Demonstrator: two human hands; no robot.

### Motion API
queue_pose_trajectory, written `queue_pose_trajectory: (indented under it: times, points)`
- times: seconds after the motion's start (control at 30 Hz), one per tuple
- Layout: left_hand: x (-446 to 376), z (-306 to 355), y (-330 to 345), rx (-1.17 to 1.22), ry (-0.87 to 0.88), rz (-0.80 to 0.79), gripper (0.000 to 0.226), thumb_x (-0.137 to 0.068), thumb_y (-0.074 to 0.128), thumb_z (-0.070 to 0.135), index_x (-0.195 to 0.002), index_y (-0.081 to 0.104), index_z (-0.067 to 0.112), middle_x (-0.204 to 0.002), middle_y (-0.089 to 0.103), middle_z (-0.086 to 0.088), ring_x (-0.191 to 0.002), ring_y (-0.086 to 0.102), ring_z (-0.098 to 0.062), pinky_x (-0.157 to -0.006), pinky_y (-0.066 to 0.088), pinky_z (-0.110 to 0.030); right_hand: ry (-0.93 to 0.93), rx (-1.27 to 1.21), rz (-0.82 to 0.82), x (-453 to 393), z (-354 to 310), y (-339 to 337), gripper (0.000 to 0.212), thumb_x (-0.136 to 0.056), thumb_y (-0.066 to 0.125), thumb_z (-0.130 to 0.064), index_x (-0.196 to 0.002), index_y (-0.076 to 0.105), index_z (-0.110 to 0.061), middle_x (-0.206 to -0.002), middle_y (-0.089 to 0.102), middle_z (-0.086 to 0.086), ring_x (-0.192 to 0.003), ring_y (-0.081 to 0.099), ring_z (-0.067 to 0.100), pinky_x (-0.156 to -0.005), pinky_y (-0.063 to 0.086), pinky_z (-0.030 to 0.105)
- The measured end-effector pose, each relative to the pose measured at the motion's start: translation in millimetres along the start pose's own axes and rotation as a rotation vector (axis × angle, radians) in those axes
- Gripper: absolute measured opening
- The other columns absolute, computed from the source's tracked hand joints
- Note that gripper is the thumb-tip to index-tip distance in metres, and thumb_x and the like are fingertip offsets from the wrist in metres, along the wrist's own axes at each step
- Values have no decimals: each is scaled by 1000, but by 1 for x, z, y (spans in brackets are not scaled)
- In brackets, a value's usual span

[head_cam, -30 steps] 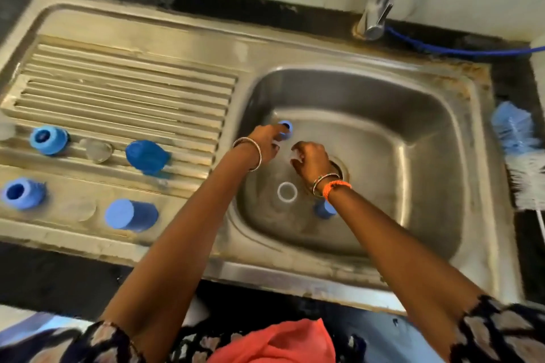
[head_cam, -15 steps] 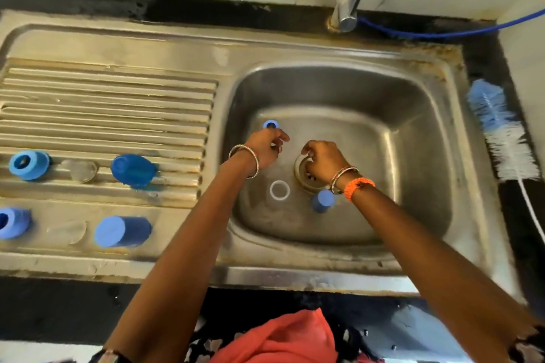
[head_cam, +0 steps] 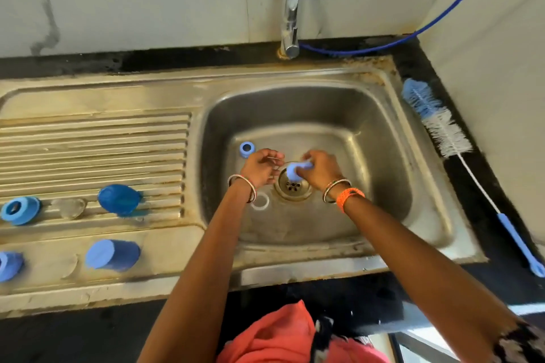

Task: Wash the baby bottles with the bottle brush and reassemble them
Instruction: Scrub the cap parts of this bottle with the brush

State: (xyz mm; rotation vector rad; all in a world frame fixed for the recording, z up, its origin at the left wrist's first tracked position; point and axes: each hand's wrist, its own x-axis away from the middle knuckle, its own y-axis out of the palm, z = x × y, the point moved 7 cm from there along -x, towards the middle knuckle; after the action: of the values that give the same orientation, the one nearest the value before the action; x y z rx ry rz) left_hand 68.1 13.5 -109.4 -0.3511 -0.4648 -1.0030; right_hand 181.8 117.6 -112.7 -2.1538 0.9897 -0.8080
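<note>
In the sink basin (head_cam: 383,156), my right hand (head_cam: 320,171) grips a small light-blue bottle part (head_cam: 294,171) just above the drain (head_cam: 293,187). My left hand (head_cam: 261,168) hovers beside it with its fingers loosely curled and nothing visible in them. A blue ring (head_cam: 247,149) lies on the basin floor just left of that hand. A white ring (head_cam: 261,203) lies near my left wrist. The bottle brush (head_cam: 436,124), with blue and white bristles, lies on the counter to the right of the sink.
On the draining board at left lie a blue collar (head_cam: 20,211), a clear teat (head_cam: 69,208), a dark blue dome-shaped part (head_cam: 119,199), a blue cap (head_cam: 113,255) and another blue collar (head_cam: 10,265). The tap (head_cam: 292,9) stands behind the basin with a blue hose (head_cam: 413,35).
My right hand has picked up the light-blue part that lay on the basin floor by my wrist and now holds it over the drain. The view has tilted upward.
</note>
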Motion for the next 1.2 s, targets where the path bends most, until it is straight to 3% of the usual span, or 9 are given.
queue_pose_trajectory:
  times: [0.1,0.17,0.33,0.47,0.53,0.67,0.77,0.93,1.2]
  points:
    - [9,2,30,309,-137,-51,15,-101,37,13,-109,49,14,-94,60,-5,-75,57,-18,-68,52,-31,-49,-315,362,14,-20,-62,35,-76,74,-23,-104,62,-5,-86,63,4,-78,58,18,-71,42,20]
    - [15,15,62,415,-176,-178,26,-103,33,32,-104,53,15,-98,62,-8,-81,59,-21,-76,50,-38,-101,-438,510,33,-29,-92,32,-77,73,-21,-102,60,-5,-85,61,2,-74,57,15,-66,41,15]
    - [36,62,121,649,-129,-324,44,-99,32,45,-97,61,13,-74,73,-4,-62,69,-13,-62,54,-23,-147,-537,662,79,-16,-117,23,-76,70,-10,-97,60,-9,-84,62,-2,-71,59,16,-66,45,21]
    - [54,70,153,778,-75,-437,43,-92,46,42,-106,63,6,-91,69,-11,-79,67,-20,-77,56,-30,-230,-476,683,112,5,-147,12,-77,62,-15,-88,63,-11,-80,65,0,-69,60,15,-69,50,29]
    - [59,64,164,843,-67,-449,45,-85,55,37,-114,58,4,-96,64,-13,-82,63,-21,-75,56,-31,-294,-316,705,129,25,-162,15,-75,54,-20,-82,65,-12,-83,66,1,-76,62,19,-73,49,32]
    - [68,52,188,913,-95,-381,28,-91,56,30,-98,61,4,-75,67,-10,-67,65,-16,-71,57,-30,-3,80,793,164,114,-193,25,-76,46,-21,-87,68,-13,-91,65,7,-85,62,31,-77,48,41]
    - [76,48,210,860,-116,-369,25,-92,55,30,-94,61,6,-68,67,-7,-60,65,-14,-71,57,-30,107,119,703,173,160,-210,17,-83,52,-8,-92,66,-4,-94,63,16,-88,60,39,-76,47,41]
    - [81,44,240,825,-164,-377,27,-93,52,30,-90,61,5,-69,63,-11,-66,61,-20,-64,58,-31,155,324,537,153,166,-209,34,-93,53,-21,-122,51,-4,-120,50,19,-109,48,36,-87,42,42]
    - [84,51,248,960,-182,-312,28,-91,50,31,-89,57,4,-76,54,-11,-60,49,-17,-49,49,-20,253,485,548,149,159,-221,25,-86,53,-8,-110,58,-6,-118,51,15,-111,46,35,-87,41,40]
